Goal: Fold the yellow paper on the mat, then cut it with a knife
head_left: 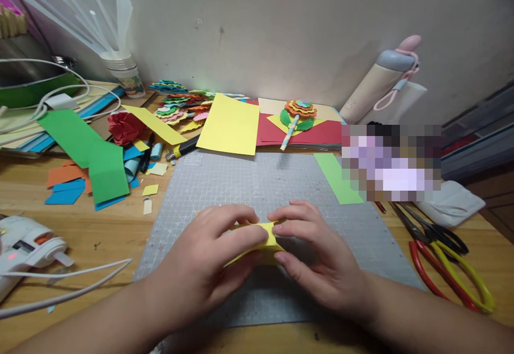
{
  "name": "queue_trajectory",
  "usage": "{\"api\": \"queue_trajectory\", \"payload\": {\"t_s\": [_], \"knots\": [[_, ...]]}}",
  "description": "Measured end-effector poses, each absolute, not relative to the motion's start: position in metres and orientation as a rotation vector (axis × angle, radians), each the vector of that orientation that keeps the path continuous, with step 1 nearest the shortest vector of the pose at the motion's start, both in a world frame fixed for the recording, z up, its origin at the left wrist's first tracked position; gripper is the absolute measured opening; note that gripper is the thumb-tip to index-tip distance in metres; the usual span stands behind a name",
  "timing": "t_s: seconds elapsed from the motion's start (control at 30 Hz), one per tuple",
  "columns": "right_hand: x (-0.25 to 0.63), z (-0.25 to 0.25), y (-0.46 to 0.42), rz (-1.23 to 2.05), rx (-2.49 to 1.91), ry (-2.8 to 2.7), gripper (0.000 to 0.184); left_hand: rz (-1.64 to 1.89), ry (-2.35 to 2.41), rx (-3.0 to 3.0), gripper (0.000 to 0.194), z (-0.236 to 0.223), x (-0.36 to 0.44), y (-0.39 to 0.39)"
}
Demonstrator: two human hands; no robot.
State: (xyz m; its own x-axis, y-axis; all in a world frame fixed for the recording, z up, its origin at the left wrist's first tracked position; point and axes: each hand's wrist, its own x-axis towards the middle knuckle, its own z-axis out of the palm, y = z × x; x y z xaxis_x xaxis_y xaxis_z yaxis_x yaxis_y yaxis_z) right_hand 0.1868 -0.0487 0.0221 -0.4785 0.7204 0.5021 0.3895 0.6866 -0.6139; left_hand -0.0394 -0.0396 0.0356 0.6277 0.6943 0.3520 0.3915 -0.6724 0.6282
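Note:
Between my hands is a small folded strip of yellow paper (267, 234), held low over the grey cutting mat (209, 182). My left hand (217, 252) grips its left part, fingers on top and thumb beneath. On the right end, my right hand (317, 252) pinches the paper with fingertips above and the thumb at the near side. Much of the strip is hidden behind my fingers. A yellow sheet (231, 123) lies at the mat's far edge, and a light green paper strip (338, 178) lies on its right side.
A paper flower (297, 118) rests on red paper at the back. Scissors (421, 241) and red-handled cutters lie at right; a white glue gun (32, 252) with its cord is at left. Green paper (90, 150), scraps and a cup of glue sticks (124, 73) stand beyond.

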Motion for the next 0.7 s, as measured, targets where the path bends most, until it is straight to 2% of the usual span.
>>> {"api": "queue_trajectory", "payload": {"t_s": [0.5,0.7], "knots": [[0.178,0.032,-0.054,0.634,-0.846,-2.115,0.016,0.853,0.78,2.397,0.015,0.043,-0.034,-0.044],[0.176,0.034,-0.058,0.646,-0.852,-2.132,0.017,0.819,0.77,2.397,0.017,0.044,-0.032,-0.048]]}}
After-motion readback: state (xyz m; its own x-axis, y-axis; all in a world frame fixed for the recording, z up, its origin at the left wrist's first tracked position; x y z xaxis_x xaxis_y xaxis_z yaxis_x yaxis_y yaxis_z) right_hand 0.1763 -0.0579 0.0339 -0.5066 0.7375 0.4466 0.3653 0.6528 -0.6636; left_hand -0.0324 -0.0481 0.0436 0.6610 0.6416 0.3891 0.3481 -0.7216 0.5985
